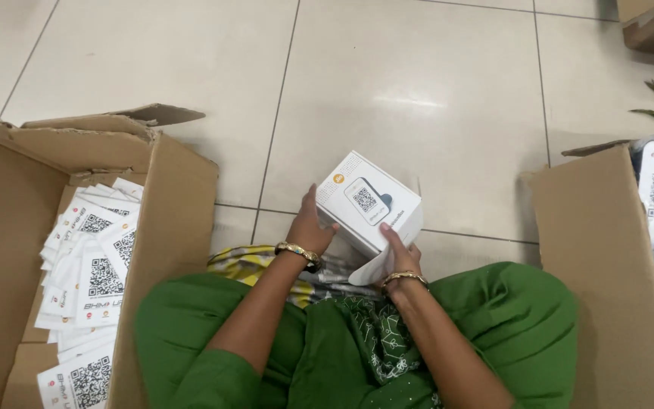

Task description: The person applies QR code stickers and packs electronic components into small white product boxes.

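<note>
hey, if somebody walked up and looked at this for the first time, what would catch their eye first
Most likely the small white cardboard box with a square code pattern on its face, held over the tiled floor by the left hand and right hand, both wearing gold bangles. Next, the big open brown carton at the left, stacked with white printed cards. A second brown carton stands at the right.
</note>
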